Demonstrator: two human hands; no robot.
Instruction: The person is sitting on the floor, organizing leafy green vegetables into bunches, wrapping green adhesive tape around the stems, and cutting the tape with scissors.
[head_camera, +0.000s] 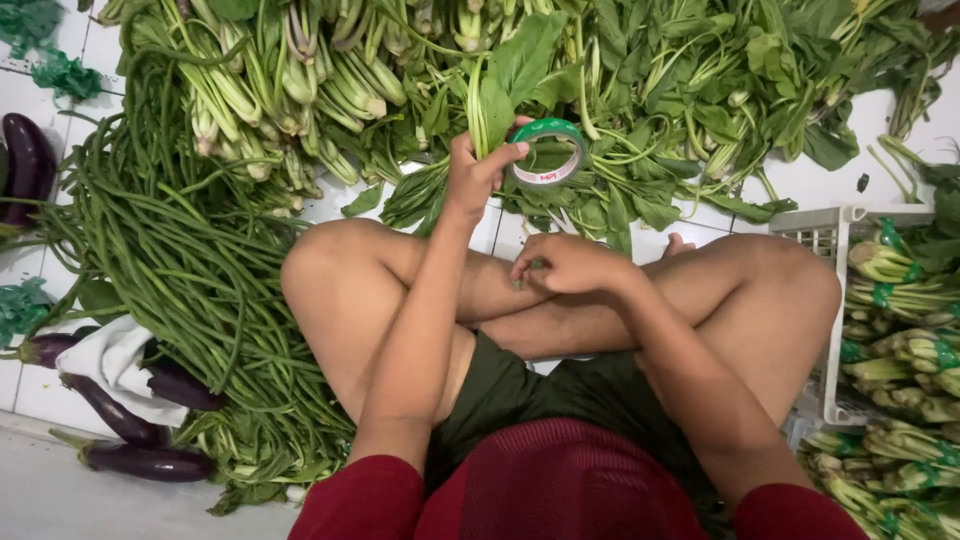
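Tape and greens over crossed legs
Left hand (478, 172) grips leafy stems (500, 95) and green tape roll (547, 152); right hand (565, 263) pinches something small.

Your tape roll (547, 152): green, white inner band with red marks. Greens (640, 90): deep green leaves, pale stems. Long beans (190, 270): mid-green. Eggplants (140, 460): glossy dark purple. Crate (830, 300): white lattice. Bundles (900, 300): pale green, green ties. Cloth (115, 365): white. Your shorts (520, 395): dark green. Your shirt (560, 485): dark red mesh.
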